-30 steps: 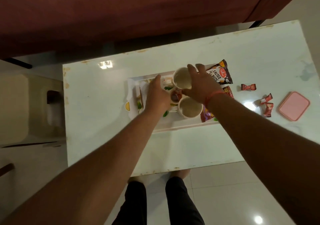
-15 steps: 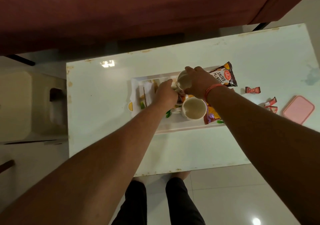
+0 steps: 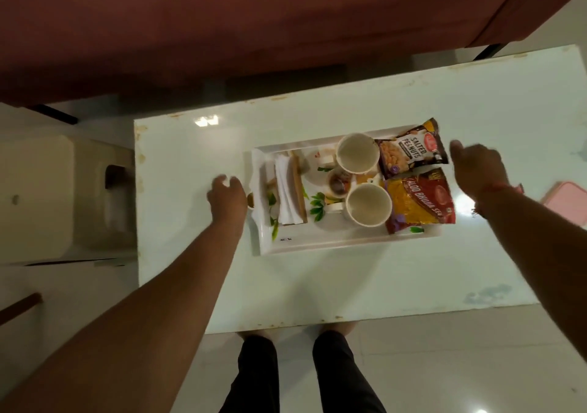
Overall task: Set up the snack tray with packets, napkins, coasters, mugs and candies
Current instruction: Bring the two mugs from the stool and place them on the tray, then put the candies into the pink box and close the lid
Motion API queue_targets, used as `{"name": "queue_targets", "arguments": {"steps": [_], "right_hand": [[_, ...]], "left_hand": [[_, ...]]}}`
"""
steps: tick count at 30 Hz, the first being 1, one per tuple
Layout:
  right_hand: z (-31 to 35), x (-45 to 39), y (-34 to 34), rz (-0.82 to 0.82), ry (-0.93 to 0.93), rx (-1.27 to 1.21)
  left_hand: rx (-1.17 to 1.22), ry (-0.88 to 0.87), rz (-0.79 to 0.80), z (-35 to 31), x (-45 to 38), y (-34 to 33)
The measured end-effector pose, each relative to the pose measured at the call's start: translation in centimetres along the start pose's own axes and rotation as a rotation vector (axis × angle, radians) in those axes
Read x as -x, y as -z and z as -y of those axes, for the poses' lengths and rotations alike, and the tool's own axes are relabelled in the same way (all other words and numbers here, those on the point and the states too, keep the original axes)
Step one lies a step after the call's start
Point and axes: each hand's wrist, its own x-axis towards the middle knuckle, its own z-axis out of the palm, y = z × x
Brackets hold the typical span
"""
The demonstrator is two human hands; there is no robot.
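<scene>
We see the tray (image 3: 317, 247) holding two mugs (image 3: 368, 204), packets (image 3: 419, 201) and napkins (image 3: 287, 190). Our left hand (image 3: 227, 195) and right hand (image 3: 479, 166) flank it, loosely curled, holding nothing, probably ready for remaining candies.

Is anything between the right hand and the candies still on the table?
No candies show plainly now. The right hand and wrist cover the table between tray and pink lid.

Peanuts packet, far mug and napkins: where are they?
Peanuts packet (image 3: 409, 152), head view: on its printed front.
Far mug (image 3: 357, 157), head view: on its inside bottom.
Napkins (image 3: 287, 187), head view: on the white stack's middle.
</scene>
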Motion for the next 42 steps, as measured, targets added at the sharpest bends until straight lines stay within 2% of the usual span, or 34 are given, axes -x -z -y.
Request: {"name": "queue_targets", "arguments": {"steps": [3,6,18,29,42], "right_hand": [[-2.2,-1.4,-1.5,0.264,-0.169,-0.176],[-2.8,-2.2,-2.8,0.342,-0.237,-0.322],[-1.6,-3.0,-3.4,0.247,-0.203,-0.342],[0.0,-4.1,-3.5,0.254,-0.219,-0.355],[0.6,-2.7,-3.4,0.185,-0.144,-0.229]], "left_hand": [[0.113,0.217,0.256,2.0,-0.9,0.3],[0.199,0.263,0.340,2.1,-1.0,-0.3],[0.190,0.330,0.319,1.1,-2.2,-1.5],[0.194,0.352,0.296,0.9,-2.8,-1.4],[0.139,0.275,0.306,1.2,-2.4,-1.7]]}}
